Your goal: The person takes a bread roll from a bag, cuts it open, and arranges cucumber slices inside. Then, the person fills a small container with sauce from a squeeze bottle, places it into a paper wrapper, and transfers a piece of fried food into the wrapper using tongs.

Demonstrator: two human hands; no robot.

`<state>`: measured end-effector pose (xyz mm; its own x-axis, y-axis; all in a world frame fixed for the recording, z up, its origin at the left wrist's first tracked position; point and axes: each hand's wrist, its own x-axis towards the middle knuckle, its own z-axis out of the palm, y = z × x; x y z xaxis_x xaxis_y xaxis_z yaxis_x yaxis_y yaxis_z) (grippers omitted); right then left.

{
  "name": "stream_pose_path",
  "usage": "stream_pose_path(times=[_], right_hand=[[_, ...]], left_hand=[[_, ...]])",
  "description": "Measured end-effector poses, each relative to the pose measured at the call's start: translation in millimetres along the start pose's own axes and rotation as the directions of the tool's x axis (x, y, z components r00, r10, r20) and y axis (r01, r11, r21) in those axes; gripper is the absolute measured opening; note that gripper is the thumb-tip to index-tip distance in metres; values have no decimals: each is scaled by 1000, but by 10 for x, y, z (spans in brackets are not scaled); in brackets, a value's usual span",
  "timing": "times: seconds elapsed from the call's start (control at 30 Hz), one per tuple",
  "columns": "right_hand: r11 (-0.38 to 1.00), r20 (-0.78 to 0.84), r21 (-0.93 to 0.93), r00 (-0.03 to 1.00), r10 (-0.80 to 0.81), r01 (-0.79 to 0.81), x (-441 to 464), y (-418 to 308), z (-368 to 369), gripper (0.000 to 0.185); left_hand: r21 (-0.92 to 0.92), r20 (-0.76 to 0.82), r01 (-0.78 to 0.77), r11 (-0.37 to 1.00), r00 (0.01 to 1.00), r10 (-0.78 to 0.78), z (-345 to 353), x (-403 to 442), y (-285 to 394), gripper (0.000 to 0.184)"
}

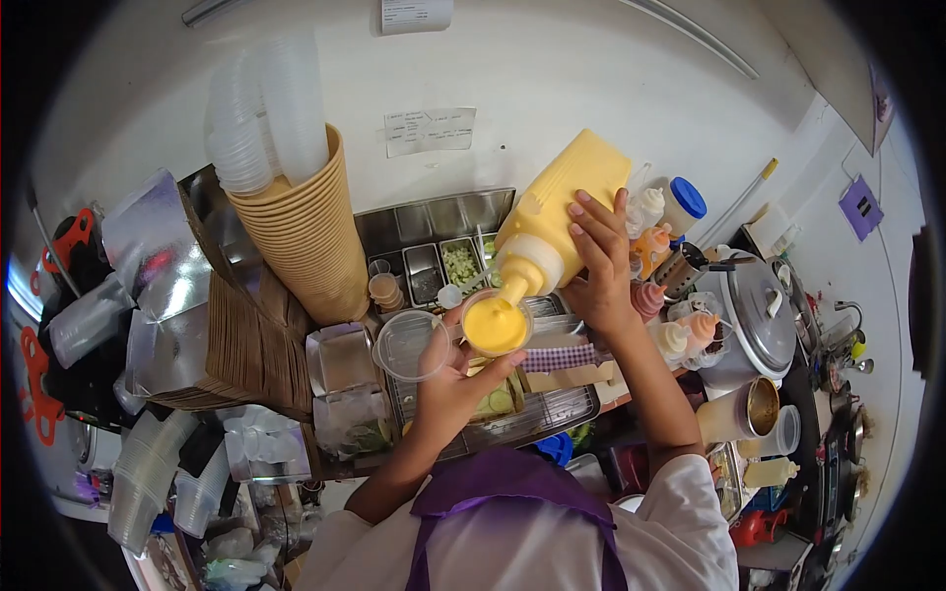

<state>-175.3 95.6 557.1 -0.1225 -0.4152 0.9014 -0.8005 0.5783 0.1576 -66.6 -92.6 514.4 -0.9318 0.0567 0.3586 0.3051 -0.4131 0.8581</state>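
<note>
In the head view, my left hand (455, 379) holds a small clear plastic sauce cup (529, 330) from below, its fingers curled round the side. Thick yellow sauce (495, 325) fills much of the cup. A clear round lid (412, 345) stands out to the left of it, apparently hinged on. My right hand (599, 261) grips a large jug of yellow sauce (564, 187), tilted with its mouth down over the cup. Sauce runs from the jug's mouth into the cup. Beneath my hands lies a metal topping tray with chopped vegetables (459, 263).
Tall stacks of brown paper bowls (301, 231) and clear lids (236, 128) rise at left, beside folded cartons (258, 345). Squeeze bottles (650, 241) crowd the right side, near a large lidded pot (754, 315). A white wall (552, 69) stands behind.
</note>
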Motion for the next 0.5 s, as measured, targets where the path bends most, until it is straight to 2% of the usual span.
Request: stream_pose_path(times=[0.17,0.33,0.4,0.5], right_hand=[[989,18,51,990,137,-138,-129,-69,57,69],[917,-21,67,918,395,-393,-308,-139,179,70],[863,-23,56,863,504,-503,-358,-168,205,68],[593,10,292,622,783,-750,-538,-100,314,66]], left_hand=[[8,-16,20,1000,1000,-20,-7,53,3,61],[12,-13,33,999,999,-32,34,256,-117,59],[-7,8,46,999,999,-46,41,382,-204,59],[-55,56,62,997,997,-59,60,570,-302,56]])
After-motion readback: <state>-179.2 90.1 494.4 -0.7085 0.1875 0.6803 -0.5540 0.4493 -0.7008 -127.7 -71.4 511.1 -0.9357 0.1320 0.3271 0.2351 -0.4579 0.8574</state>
